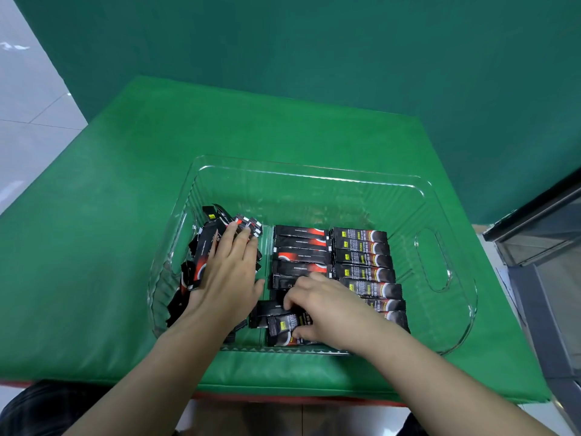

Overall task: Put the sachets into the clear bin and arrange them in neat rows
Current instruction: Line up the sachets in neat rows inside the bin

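Left hand (231, 272): spread flat on loose sachets (201, 256), bin's left.
Right hand (320, 309): pinching a near sachet (283, 328).
Clear bin (440, 256): two neat rows (361, 262).

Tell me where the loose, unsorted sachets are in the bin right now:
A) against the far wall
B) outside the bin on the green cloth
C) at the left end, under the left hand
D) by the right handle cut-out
C: the jumbled pile of sachets lies at the left end of the clear bin under the flat left hand, while the right hand works on the neat rows.
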A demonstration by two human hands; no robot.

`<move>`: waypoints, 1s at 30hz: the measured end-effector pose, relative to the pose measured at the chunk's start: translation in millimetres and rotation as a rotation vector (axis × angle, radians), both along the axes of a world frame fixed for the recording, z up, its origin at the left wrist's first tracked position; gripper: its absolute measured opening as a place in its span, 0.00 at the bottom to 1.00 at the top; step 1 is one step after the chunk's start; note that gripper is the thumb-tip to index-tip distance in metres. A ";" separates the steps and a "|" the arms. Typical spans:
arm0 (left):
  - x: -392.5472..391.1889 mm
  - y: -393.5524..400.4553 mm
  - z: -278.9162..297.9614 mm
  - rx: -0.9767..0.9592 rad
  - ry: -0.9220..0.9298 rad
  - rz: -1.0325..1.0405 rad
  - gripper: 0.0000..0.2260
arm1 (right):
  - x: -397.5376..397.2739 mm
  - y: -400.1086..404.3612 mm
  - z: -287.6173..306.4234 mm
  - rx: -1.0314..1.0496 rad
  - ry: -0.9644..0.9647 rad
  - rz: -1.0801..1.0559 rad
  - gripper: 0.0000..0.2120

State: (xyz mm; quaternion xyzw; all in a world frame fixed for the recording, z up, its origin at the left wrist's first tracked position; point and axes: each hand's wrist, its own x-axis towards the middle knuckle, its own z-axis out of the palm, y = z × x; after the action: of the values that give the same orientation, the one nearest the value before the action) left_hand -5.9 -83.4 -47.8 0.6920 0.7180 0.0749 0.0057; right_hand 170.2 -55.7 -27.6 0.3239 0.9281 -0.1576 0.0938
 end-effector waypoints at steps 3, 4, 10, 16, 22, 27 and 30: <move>-1.9 0.6 -2.0 -0.005 0.047 0.006 0.34 | 0.9 0.2 -1.0 0.016 0.012 -0.006 0.17; -2.7 1.2 -2.8 -0.015 0.053 0.015 0.34 | 0.7 0.3 -1.1 0.018 0.014 -0.006 0.16; -4.6 2.1 -10.0 0.000 0.043 0.027 0.33 | -1.6 0.2 -0.5 0.020 0.063 -0.009 0.10; -2.4 0.2 -4.3 0.012 0.010 0.016 0.33 | 1.6 1.9 1.7 -0.119 0.120 -0.063 0.08; -0.1 -0.1 0.5 0.028 -0.015 0.011 0.33 | 1.9 11.1 19.9 -0.201 0.312 -0.221 0.06; 0.7 -0.4 1.4 0.017 -0.003 0.008 0.33 | 5.1 14.5 24.5 -0.337 0.525 -0.443 0.07; 0.6 -0.1 1.4 0.008 -0.008 0.015 0.32 | 9.5 16.2 21.6 -0.355 0.614 -0.525 0.05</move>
State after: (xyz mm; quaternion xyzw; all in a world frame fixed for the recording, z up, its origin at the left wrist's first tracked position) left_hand -5.3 -83.5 -46.4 0.6864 0.7227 0.0808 0.0052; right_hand 179.8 -39.6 -6.0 0.4658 0.7576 -0.4223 -0.1754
